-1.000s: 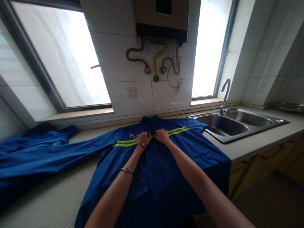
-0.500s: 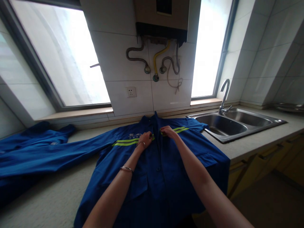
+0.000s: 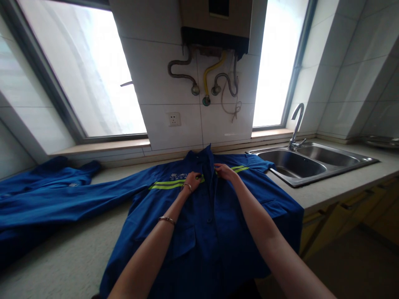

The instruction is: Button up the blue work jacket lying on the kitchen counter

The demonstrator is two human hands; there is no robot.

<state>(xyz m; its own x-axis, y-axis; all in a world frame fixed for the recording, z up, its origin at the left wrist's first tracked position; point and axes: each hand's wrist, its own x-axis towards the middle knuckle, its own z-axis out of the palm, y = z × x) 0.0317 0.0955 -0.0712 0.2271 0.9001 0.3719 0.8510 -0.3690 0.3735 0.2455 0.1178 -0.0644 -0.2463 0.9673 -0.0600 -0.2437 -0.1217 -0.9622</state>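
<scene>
A blue work jacket [image 3: 199,249] with yellow-green reflective stripes lies spread on the counter, its collar toward the wall. White lettering shows on its chest at the left. My left hand [image 3: 193,181] is closed on the front edge at the stripe, left of the opening. Across the opening, my right hand [image 3: 224,171] pinches the other front edge at the same height. The placket stands slightly raised between both hands, and one button [image 3: 209,220] shows lower down. My fingertips are partly hidden by the cloth.
More blue clothing [image 3: 50,178] lies bunched on the counter [image 3: 62,265] at the left. A double steel sink [image 3: 293,182] with a tap [image 3: 296,124] is at the right. A water heater [image 3: 216,20] with pipes hangs on the tiled wall above.
My right hand has lifted its front edge slightly, so the placket and collar stand up more. My left hand stays near the stripe. The view has shifted a little.
</scene>
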